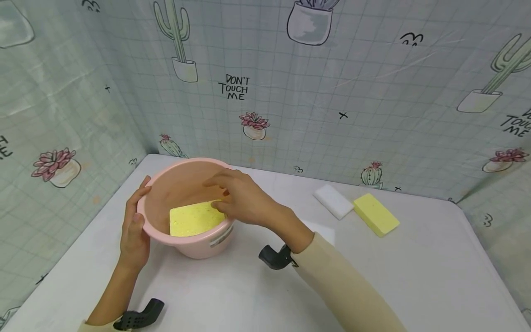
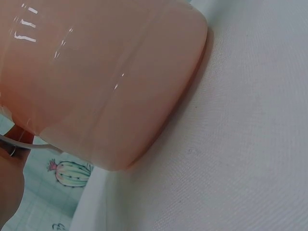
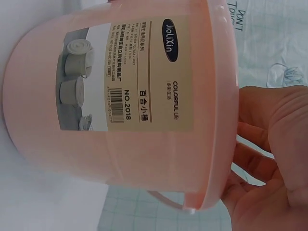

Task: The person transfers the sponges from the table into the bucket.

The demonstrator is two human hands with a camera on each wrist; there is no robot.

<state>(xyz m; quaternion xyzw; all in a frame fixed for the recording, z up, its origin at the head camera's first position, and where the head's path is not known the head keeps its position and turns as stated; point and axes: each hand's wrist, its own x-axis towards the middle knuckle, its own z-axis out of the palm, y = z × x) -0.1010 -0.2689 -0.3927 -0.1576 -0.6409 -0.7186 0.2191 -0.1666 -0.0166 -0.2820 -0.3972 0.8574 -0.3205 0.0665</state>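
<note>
A pink plastic bucket (image 1: 199, 250) stands on the white table, tilted a little in the head view. My left hand (image 1: 135, 237) holds its left side near the rim; the left wrist view shows mostly the bucket's wall (image 2: 110, 82). Inside the bucket lies a yellow sponge (image 1: 192, 220) with small pores. Over the right rim, my right hand (image 1: 244, 198) reaches in with loosely bent, spread fingers, the thumb at the sponge's right end. Seen from the right wrist, that hand (image 3: 274, 154) is partly hidden behind the rim, beside the bucket's printed label (image 3: 130, 77).
Right of the bucket lie a white sponge-like block (image 1: 333, 201) and another yellow sponge (image 1: 375, 214), close together. A flat white piece (image 1: 321, 231) is partly covered by my right forearm. A patterned cloth wall (image 1: 290, 92) rises behind the table (image 1: 415, 276).
</note>
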